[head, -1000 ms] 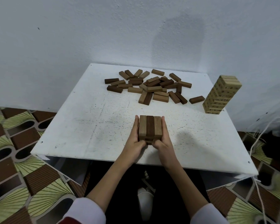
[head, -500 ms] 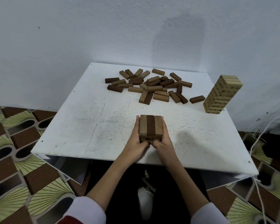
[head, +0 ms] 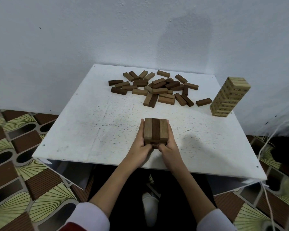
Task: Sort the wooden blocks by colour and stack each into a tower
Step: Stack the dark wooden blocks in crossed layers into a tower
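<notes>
Near the table's [head: 83, 130] front edge, the left hand [head: 138, 148] and right hand [head: 169, 147] clasp the short stack [head: 155, 131] from both sides. The blocks look light, hard and slippery; squeezing low on the sides seems safest.

two hands [head: 141, 147] are seen. three blocks are counted in the top layer of one short stack [head: 155, 130]: two light and one dark. one tall pale tower [head: 228, 97] is seen. roughly thirty loose blocks [head: 154, 88] are heaped; an exact count is prevented by overlap.
</notes>
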